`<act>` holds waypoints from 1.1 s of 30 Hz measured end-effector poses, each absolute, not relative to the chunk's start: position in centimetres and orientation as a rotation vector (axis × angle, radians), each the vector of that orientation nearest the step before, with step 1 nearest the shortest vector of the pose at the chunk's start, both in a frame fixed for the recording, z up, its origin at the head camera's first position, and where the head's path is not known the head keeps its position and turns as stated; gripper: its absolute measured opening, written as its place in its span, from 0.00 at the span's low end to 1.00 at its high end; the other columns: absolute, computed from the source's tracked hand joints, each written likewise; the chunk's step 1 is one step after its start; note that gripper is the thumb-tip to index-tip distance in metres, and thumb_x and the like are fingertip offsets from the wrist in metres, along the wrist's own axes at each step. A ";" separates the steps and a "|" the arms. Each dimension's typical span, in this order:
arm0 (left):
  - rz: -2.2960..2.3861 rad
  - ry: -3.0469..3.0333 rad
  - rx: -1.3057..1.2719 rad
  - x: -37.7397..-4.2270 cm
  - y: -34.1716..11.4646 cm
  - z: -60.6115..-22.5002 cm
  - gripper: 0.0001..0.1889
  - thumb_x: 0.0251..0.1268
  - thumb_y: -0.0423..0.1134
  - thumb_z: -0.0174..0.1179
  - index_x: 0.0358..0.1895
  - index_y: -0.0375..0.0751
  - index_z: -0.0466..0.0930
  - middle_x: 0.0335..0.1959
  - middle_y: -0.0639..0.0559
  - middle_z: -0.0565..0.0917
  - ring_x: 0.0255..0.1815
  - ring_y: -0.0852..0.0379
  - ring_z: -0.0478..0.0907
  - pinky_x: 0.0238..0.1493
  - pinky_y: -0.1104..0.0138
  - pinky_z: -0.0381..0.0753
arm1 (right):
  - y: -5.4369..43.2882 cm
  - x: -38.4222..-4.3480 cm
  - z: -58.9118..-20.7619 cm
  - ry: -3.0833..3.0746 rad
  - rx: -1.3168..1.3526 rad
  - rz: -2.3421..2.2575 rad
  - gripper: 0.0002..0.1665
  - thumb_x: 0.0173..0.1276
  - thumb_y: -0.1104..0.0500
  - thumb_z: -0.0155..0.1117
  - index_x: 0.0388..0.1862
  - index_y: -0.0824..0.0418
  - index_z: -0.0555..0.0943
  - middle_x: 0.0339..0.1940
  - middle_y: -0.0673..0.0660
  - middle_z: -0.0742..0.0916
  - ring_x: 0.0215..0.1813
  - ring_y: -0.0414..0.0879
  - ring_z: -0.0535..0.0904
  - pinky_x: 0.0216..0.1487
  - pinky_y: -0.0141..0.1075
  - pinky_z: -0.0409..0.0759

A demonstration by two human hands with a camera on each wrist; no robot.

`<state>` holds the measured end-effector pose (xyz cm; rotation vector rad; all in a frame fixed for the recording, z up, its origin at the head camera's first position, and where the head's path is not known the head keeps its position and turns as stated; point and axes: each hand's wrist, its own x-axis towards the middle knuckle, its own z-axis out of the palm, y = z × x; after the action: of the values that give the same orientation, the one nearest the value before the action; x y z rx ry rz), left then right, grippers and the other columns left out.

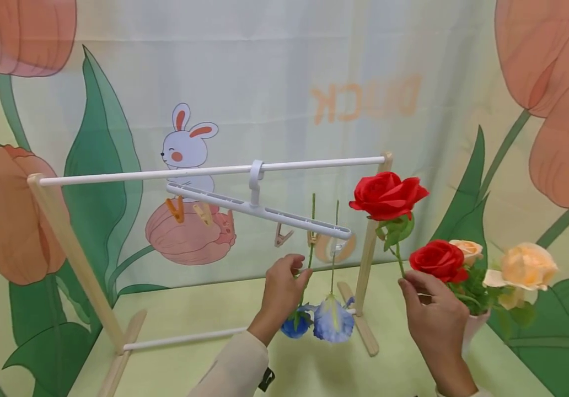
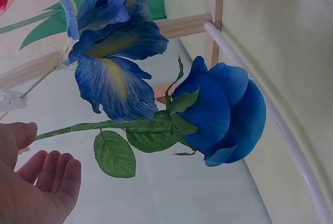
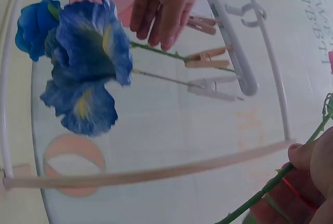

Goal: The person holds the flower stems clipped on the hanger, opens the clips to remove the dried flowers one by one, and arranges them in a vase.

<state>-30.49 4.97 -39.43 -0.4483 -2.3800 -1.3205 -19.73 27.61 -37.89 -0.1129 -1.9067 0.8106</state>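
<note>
A red rose [image 1: 388,196] stands upright above my right hand [image 1: 435,309], whose thumb and fingers pinch its green stem [image 3: 260,193]. My left hand [image 1: 282,292] is beside the stem of a blue rose [image 2: 223,115], fingers loose and holding nothing. That rose hangs head down from a tan clip [image 3: 208,57] on the white hanger [image 1: 259,209]. To its right a blue iris [image 1: 334,320] hangs from a white clip [image 3: 213,88]. The hanger tilts down toward the right, its hook over the upper white rod [image 1: 165,174].
Behind my right hand a white pot [image 1: 473,331] holds another red rose [image 1: 438,260] and several peach roses [image 1: 530,266]. An orange clip [image 1: 176,209], a yellow clip [image 1: 202,214] and a pinkish clip [image 1: 282,235] hang from the hanger. Wooden posts [image 1: 78,259] support the rods.
</note>
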 end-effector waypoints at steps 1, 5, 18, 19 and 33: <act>-1.331 -2.379 -0.446 -30.6 5.1 -39.5 0.14 0.66 0.38 0.69 0.52 0.38 0.84 0.43 0.44 0.88 0.44 0.46 0.87 0.48 0.56 0.86 | 28.0 -19.5 -37.9 -1.898 -0.121 0.810 0.10 0.60 0.66 0.77 0.41 0.64 0.89 0.35 0.61 0.92 0.35 0.05 0.69 0.40 0.08 0.69; -1.366 -2.371 -0.431 -30.9 5.6 -39.5 0.14 0.66 0.38 0.68 0.51 0.37 0.84 0.43 0.44 0.88 0.43 0.49 0.88 0.47 0.57 0.87 | 29.4 -18.9 -37.4 -1.865 -0.148 0.811 0.11 0.61 0.66 0.75 0.43 0.66 0.88 0.37 0.62 0.92 0.35 0.06 0.70 0.41 0.08 0.69; -1.422 -2.368 -0.366 -31.8 6.3 -40.1 0.09 0.66 0.36 0.67 0.47 0.39 0.86 0.37 0.48 0.91 0.37 0.53 0.86 0.43 0.60 0.86 | 33.6 -19.1 -35.9 -1.668 -0.153 0.859 0.11 0.63 0.64 0.73 0.41 0.71 0.88 0.34 0.17 0.80 0.31 0.12 0.75 0.39 0.11 0.72; -1.427 -2.372 -0.357 -31.9 6.3 -40.2 0.08 0.66 0.36 0.67 0.46 0.40 0.87 0.36 0.48 0.90 0.37 0.54 0.86 0.43 0.60 0.86 | 33.9 -19.1 -35.8 -1.659 -0.155 0.853 0.11 0.64 0.64 0.73 0.41 0.71 0.88 0.34 0.16 0.80 0.31 0.11 0.75 0.39 0.11 0.72; -1.425 -2.384 -0.367 -32.2 5.8 -40.6 0.05 0.66 0.37 0.69 0.42 0.42 0.88 0.32 0.50 0.90 0.33 0.56 0.85 0.37 0.64 0.83 | 36.8 -19.4 -34.5 -1.632 -0.360 0.845 0.12 0.68 0.59 0.70 0.44 0.67 0.89 0.31 0.19 0.80 0.34 0.15 0.74 0.39 0.16 0.70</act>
<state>-32.17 5.82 -40.57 -0.3675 -2.3841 -1.4250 -19.37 36.79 -34.51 -0.3602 -1.6322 0.8452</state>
